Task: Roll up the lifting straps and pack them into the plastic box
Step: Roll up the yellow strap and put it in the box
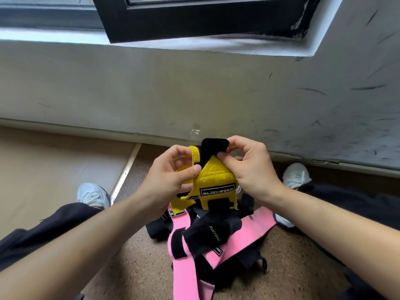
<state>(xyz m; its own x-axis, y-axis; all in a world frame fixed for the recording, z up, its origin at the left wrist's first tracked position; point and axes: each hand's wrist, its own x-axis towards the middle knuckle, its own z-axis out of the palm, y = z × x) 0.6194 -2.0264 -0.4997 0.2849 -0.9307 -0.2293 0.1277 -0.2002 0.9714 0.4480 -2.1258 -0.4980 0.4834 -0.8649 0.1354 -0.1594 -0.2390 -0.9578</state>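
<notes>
the fingers (224,157) of the right hand (249,167) pinch the black hook-and-loop tab (214,147) at the far end of a yellow lifting strap (214,176). the left hand (173,178) grasps the same strap from the left, its thumb pressed on the yellow fabric and a narrow yellow loop (192,155) running over its fingers. the strap is held in the air between both hands, partly bunched, with a printed label facing the camera and a loose end hanging on the near left.

directly below, on the speckled brown floor (134,267), lies a tangled pile of pink straps (244,232) and a black strap (207,232) printed "xueying". a white shoe (93,194) sits to the left and another to the right, with a scuffed wall (194,83) beyond.

a clear blurred object (194,132) stands by the wall; i cannot tell if it is the plastic box.

likely risks: the hanging end may drag into the pile and tangle there, the hook tab may grab the wrong fabric, or a slack grip may let the bundle spring open.
</notes>
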